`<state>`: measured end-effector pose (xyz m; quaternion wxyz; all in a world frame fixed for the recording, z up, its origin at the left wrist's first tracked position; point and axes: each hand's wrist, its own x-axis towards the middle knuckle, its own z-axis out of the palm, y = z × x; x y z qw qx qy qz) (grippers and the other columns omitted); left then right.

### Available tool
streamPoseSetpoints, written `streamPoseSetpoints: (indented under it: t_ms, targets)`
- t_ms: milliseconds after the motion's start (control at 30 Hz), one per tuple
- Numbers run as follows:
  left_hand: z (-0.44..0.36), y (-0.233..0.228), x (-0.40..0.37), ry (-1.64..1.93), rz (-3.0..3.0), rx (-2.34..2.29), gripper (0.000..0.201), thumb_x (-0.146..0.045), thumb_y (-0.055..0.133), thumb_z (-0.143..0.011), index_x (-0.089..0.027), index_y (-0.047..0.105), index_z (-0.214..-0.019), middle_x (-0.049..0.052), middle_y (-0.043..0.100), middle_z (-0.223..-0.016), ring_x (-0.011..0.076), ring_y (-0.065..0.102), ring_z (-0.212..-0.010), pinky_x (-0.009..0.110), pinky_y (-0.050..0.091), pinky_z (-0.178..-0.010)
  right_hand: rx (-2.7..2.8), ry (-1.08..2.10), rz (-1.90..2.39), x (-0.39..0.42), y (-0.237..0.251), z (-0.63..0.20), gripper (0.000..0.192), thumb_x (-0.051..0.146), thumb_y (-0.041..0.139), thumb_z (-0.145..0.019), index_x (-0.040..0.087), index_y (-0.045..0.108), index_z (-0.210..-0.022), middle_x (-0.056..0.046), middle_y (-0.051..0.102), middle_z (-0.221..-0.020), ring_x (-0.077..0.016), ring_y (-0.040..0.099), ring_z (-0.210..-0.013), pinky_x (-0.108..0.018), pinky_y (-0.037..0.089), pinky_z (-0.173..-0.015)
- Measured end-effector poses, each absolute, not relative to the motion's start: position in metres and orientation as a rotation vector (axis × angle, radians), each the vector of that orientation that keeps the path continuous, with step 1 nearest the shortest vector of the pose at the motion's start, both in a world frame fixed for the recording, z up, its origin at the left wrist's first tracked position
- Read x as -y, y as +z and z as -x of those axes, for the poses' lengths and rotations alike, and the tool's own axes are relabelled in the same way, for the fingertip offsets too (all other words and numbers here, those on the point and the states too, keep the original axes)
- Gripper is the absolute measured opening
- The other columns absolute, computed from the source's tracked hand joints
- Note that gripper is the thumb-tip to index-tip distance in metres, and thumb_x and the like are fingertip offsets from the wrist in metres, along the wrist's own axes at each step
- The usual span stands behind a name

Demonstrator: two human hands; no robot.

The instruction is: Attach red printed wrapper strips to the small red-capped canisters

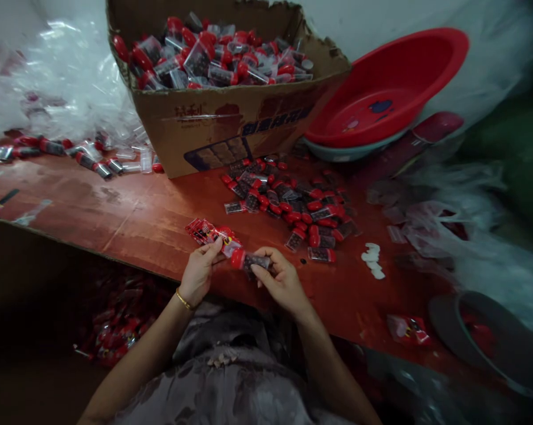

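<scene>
My right hand (280, 280) grips a small clear vial with a red cap (247, 260), filled with dark contents, just above the near edge of the red table (128, 215). My left hand (200, 269), with a gold bangle on the wrist, pinches a clear plastic sleeve with red print (205, 232) whose open end meets the vial's red cap. A loose pile of the same red-capped vials (293, 203) lies on the table just beyond my hands.
An open cardboard box (231, 121) heaped with vials stands at the back. Stacked red basins (383, 94) lean at the back right. More vials (89, 159) lie at the left, small white pieces (372, 260) to the right, clear plastic bags (465, 236) along the right edge.
</scene>
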<state>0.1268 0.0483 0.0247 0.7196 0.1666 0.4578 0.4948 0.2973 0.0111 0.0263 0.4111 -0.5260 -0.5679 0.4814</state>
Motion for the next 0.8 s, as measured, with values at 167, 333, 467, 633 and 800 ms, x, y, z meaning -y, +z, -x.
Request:
streamPoseSetpoints:
  t_ms: [167, 333, 467, 633, 800]
  targets:
    - [-0.128, 0.028, -0.045, 1.120, -0.418, -1.057, 0.039, -0.044, 0.081, -0.050, -0.011, 0.067, -0.066, 0.003, 0.067, -0.065, 0.0118, 0.060, -0.059, 0.025, 0.048, -0.065, 1.463, 1.130, 1.327, -0.010, 0.018, -0.295, 0.018, 0.034, 0.055, -0.082, 0.022, 0.052, -0.094, 0.004, 0.055, -0.068, -0.0090, 0.050, -0.048, -0.021, 0.042, -0.046]
    - [-0.127, 0.028, -0.045, 1.154, -0.457, -1.109, 0.039, -0.042, 0.083, -0.045, -0.012, 0.067, -0.063, 0.001, 0.066, -0.061, 0.0101, 0.058, -0.056, 0.023, 0.046, -0.063, 1.566, 0.892, 1.393, -0.009, 0.017, -0.294, 0.018, 0.031, 0.056, -0.081, 0.023, 0.053, -0.097, 0.001, 0.061, -0.076, -0.0125, 0.058, -0.062, -0.024, 0.047, -0.058]
    - [-0.126, 0.025, -0.046, 1.155, -0.570, -1.143, 0.033, -0.042, 0.079, -0.053, -0.012, 0.069, -0.063, 0.000, 0.063, -0.056, 0.0097, 0.055, -0.053, 0.022, 0.044, -0.060, 1.554, 0.906, 1.379, -0.008, 0.016, -0.294, 0.019, 0.032, 0.056, -0.081, 0.022, 0.054, -0.098, 0.001, 0.062, -0.077, -0.0122, 0.058, -0.062, -0.024, 0.048, -0.060]
    - [-0.127, 0.026, -0.043, 1.209, -0.730, -1.105, 0.027, -0.033, 0.080, -0.054, -0.014, 0.072, -0.071, 0.001, 0.070, -0.069, 0.0110, 0.058, -0.064, 0.023, 0.045, -0.069, 1.324, 1.113, 1.311, -0.008, 0.015, -0.287, 0.021, 0.037, 0.057, -0.081, 0.021, 0.052, -0.094, 0.005, 0.054, -0.065, -0.0067, 0.048, -0.044, -0.019, 0.041, -0.043]
    - [-0.137, 0.023, -0.040, 1.191, -0.641, -1.049, 0.030, -0.031, 0.081, -0.052, -0.013, 0.072, -0.075, 0.002, 0.071, -0.073, 0.0122, 0.060, -0.066, 0.026, 0.046, -0.073, 1.189, 1.114, 1.293, -0.008, 0.010, -0.273, 0.022, 0.037, 0.057, -0.081, 0.021, 0.050, -0.094, 0.007, 0.052, -0.062, -0.0050, 0.046, -0.041, -0.017, 0.040, -0.041]
